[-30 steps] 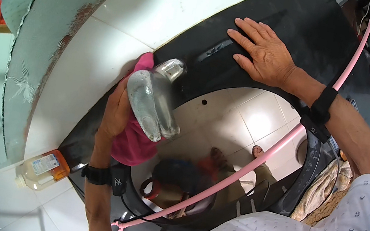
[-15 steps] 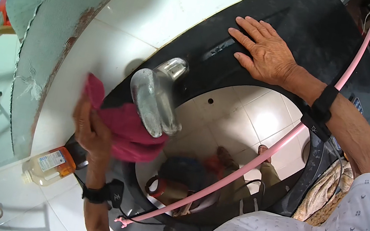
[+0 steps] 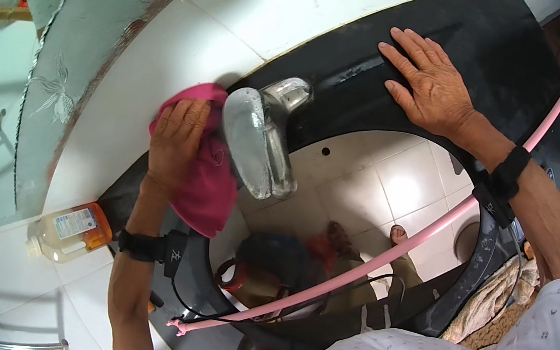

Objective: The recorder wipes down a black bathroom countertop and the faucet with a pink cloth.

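My left hand (image 3: 178,138) presses a bright pink cloth (image 3: 208,189) where the black counter (image 3: 488,35) meets the white tiled wall. Its fingers lie together over the cloth's upper part, and the rest hangs toward the large round opening in the counter. Just right of the cloth stands a silver faucet (image 3: 256,142), its base partly hidden. Farther right, my right hand (image 3: 433,90) rests flat on the black counter with the fingers stretched out, holding nothing.
A pink hose (image 3: 360,273) runs slantwise across the opening, passing close under my right wrist. At the left lies a bottle (image 3: 71,232) with an orange part. A mirror (image 3: 87,58) hangs on the wall. A beige towel (image 3: 487,298) is by my right elbow.
My left hand has moved up and slightly right with the cloth, from hanging left of the faucet to pressing behind it. My right hand stays flat on the counter; the view has shifted slightly.
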`<state>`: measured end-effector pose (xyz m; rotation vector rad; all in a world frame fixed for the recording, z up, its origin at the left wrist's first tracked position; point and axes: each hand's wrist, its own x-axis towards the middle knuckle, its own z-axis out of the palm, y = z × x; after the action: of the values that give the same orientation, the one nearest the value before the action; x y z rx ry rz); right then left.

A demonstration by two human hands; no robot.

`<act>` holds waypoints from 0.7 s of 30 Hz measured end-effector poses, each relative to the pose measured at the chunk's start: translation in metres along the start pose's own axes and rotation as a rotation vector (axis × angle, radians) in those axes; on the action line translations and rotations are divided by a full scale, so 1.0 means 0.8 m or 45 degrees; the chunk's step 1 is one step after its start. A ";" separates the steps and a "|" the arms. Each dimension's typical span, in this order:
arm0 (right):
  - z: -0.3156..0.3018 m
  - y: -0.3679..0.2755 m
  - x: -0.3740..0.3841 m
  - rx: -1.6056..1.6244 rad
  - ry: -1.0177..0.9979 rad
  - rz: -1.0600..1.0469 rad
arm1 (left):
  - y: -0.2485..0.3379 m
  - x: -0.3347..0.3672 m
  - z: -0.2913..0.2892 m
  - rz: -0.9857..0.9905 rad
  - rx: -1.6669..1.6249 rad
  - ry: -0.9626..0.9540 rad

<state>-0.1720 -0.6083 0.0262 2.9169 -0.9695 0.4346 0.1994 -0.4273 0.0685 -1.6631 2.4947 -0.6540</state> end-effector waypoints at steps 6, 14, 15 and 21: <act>-0.001 -0.001 0.004 -0.051 -0.038 0.009 | 0.021 -0.012 -0.013 -0.255 -0.068 -0.107; -0.006 -0.005 0.006 -0.069 -0.039 0.004 | 0.027 0.019 -0.012 -0.227 0.016 0.090; -0.006 -0.005 0.005 -0.085 -0.044 0.006 | 0.030 0.021 -0.010 -0.232 0.014 0.087; -0.002 -0.004 0.004 -0.093 -0.057 0.011 | 0.035 0.023 -0.002 -0.266 -0.080 0.144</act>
<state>-0.1682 -0.6075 0.0284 2.8697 -0.9823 0.3277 0.1670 -0.4340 0.0622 -1.9824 2.4604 -0.7145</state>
